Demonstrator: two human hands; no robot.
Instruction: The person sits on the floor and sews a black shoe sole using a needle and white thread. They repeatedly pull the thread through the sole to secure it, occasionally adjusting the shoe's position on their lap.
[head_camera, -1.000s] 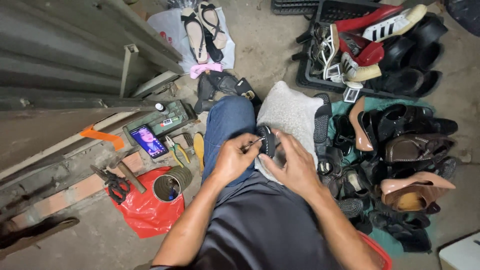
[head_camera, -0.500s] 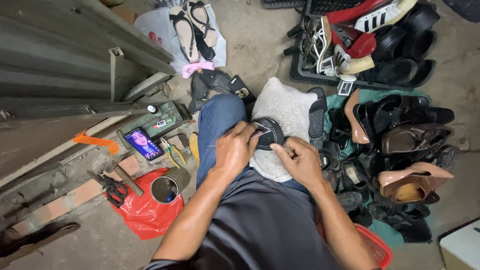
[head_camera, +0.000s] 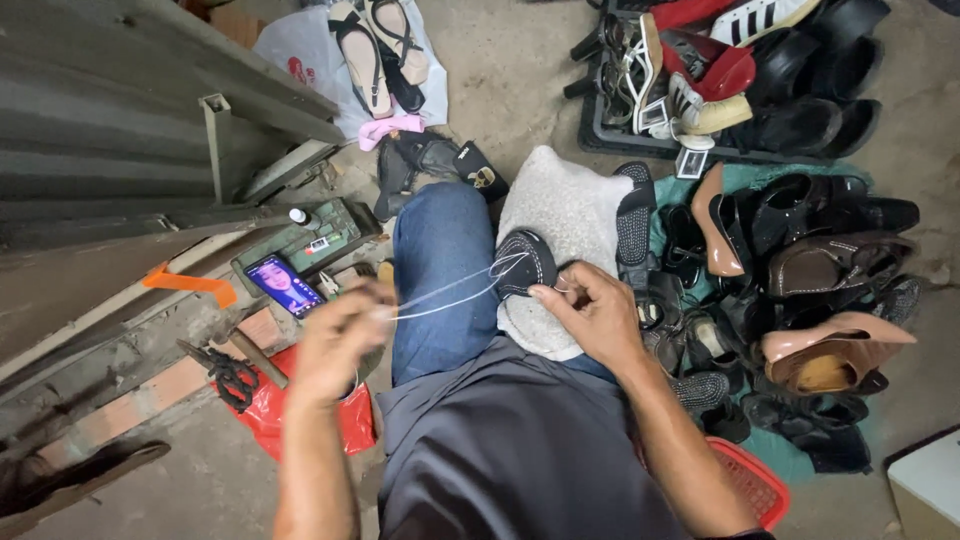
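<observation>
A small black shoe (head_camera: 524, 262) lies on a grey-white cloth (head_camera: 565, 215) draped over my right knee. My right hand (head_camera: 590, 312) pins the shoe's near edge with its fingers. My left hand (head_camera: 338, 338) is drawn out to the left, blurred, its fingers pinched on a pale thread (head_camera: 450, 290). The thread runs taut in two strands from that hand to the shoe. My left leg in blue jeans (head_camera: 440, 265) sits under the thread.
A phone with a lit screen (head_camera: 283, 284) rests on a green toolbox (head_camera: 310, 240) at left, near scissors (head_camera: 232, 375) and a red bag (head_camera: 265, 415). Many shoes (head_camera: 800, 270) crowd the right; a black crate (head_camera: 740, 150) of shoes stands behind. A red basket (head_camera: 750, 480) sits near right.
My left hand has left the shoe and swung out to the left, drawing the thread tight. My right hand stays on the shoe.
</observation>
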